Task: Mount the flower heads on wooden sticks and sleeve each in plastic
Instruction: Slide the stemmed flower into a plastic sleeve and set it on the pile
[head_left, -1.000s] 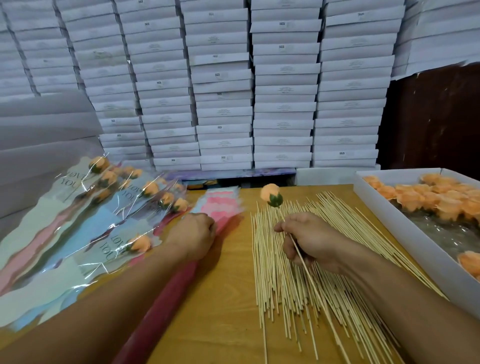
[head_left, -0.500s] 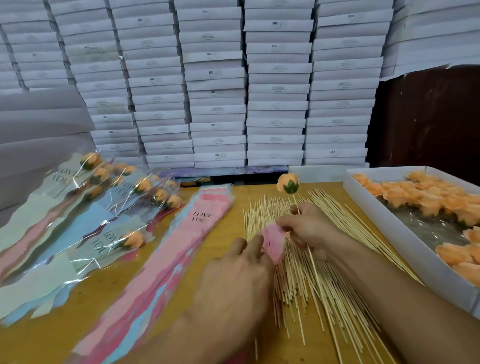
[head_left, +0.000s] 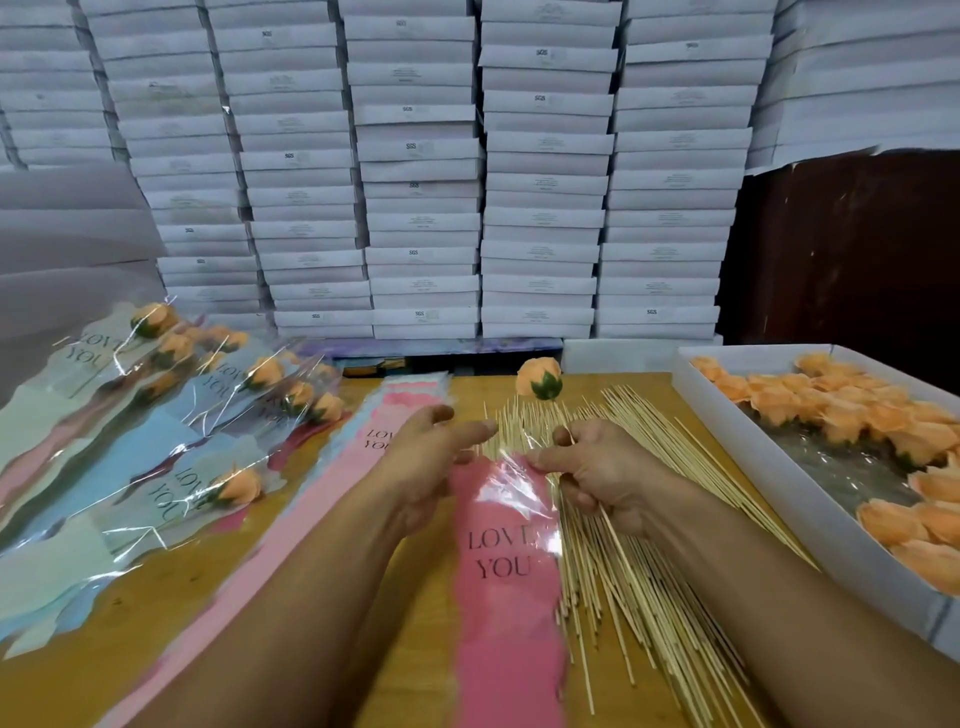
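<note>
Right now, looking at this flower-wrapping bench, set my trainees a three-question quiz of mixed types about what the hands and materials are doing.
1. True or false: the right hand holds a stick with a mounted orange flower head at its far end.
2. Multiple choice: what do both hands pinch at its top edge? A) the pink "LOVE YOU" sleeve B) a white box C) a blue sleeve
3. Fill in: the loose flower heads wait in the white tray on the person's ____ side.

Key: 1 true. 2 A; the left hand is at the sleeve's left corner. 3 right; the wooden sticks lie between tray and sleeve.
</note>
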